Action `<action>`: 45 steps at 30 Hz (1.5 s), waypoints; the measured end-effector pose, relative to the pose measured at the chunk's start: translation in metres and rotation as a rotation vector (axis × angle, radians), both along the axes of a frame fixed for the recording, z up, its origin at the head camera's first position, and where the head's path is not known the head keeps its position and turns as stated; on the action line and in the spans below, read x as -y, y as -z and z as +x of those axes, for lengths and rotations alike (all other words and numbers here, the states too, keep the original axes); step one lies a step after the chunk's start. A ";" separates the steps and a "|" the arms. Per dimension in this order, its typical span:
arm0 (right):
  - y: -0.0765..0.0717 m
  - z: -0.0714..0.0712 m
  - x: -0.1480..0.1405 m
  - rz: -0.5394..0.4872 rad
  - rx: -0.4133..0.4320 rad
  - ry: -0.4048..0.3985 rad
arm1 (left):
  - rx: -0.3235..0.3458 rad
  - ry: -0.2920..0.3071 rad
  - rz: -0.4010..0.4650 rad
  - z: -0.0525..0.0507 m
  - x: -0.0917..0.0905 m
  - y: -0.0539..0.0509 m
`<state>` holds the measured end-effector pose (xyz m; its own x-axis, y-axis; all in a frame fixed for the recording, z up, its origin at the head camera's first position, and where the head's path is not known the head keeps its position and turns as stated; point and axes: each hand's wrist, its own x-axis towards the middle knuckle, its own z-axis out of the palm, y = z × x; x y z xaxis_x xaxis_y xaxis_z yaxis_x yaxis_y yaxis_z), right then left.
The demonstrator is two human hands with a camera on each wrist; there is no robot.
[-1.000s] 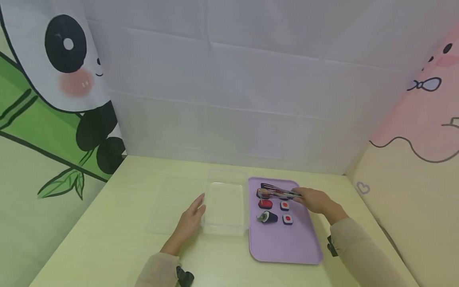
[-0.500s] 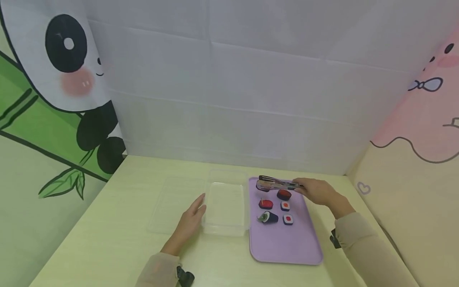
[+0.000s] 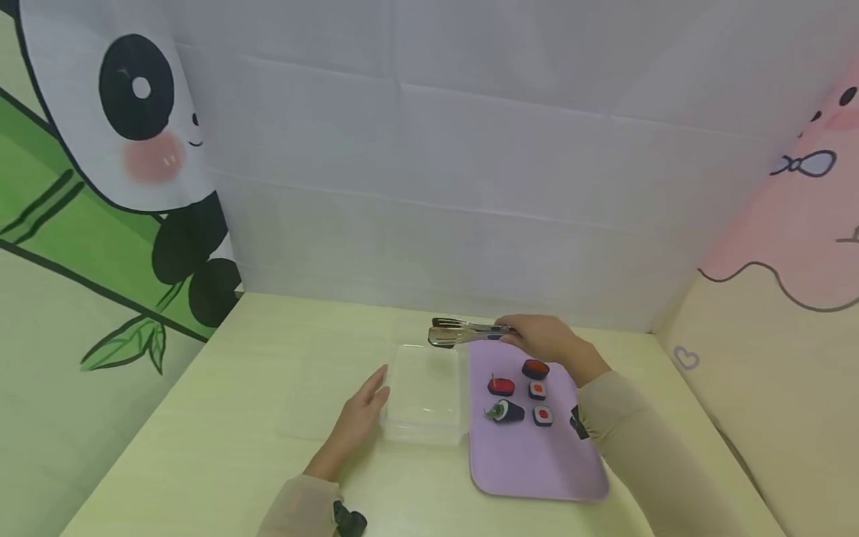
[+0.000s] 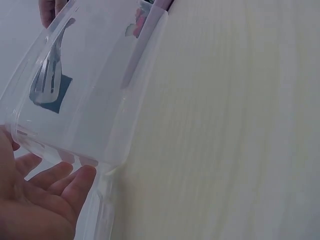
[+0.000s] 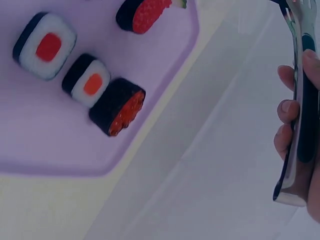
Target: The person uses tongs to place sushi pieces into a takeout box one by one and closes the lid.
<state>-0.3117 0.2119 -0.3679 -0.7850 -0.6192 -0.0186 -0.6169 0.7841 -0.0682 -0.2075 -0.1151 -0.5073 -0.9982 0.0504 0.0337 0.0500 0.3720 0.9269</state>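
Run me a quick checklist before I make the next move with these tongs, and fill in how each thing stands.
1. Tongs in hand: ok, the right hand grips them.
2. Dark piece at the tongs' tips: ok, it shows there in the left wrist view.
3. Firmness of that hold: cannot tell.
4. Tips lined up with the clear container: ok, they appear over its far end in the head view.
5. Left hand at the container: ok, beside its left wall; how hard it presses, cannot tell.
6. Purple tray cleared: not ok, five sushi pieces lie on it.
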 end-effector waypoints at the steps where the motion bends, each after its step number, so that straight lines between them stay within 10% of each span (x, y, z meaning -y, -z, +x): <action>1: 0.002 -0.002 0.007 0.008 0.005 -0.009 | 0.001 -0.002 -0.001 0.000 0.000 0.000; 14: 0.028 -0.027 0.062 0.165 0.049 -0.004 | 0.037 -0.042 -0.009 -0.002 -0.002 -0.001; 27: 0.027 -0.022 0.069 0.211 0.059 -0.038 | 0.034 -0.026 -0.008 -0.001 -0.002 0.001; 45: -0.005 0.018 -0.063 -0.017 0.033 0.030 | 0.059 -0.043 -0.005 -0.002 -0.001 0.000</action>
<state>-0.2936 0.2747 -0.3627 -0.8026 -0.5955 -0.0348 -0.5899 0.8010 -0.1018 -0.2091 -0.1138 -0.5071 -0.9996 0.0079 -0.0253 -0.0205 0.3768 0.9261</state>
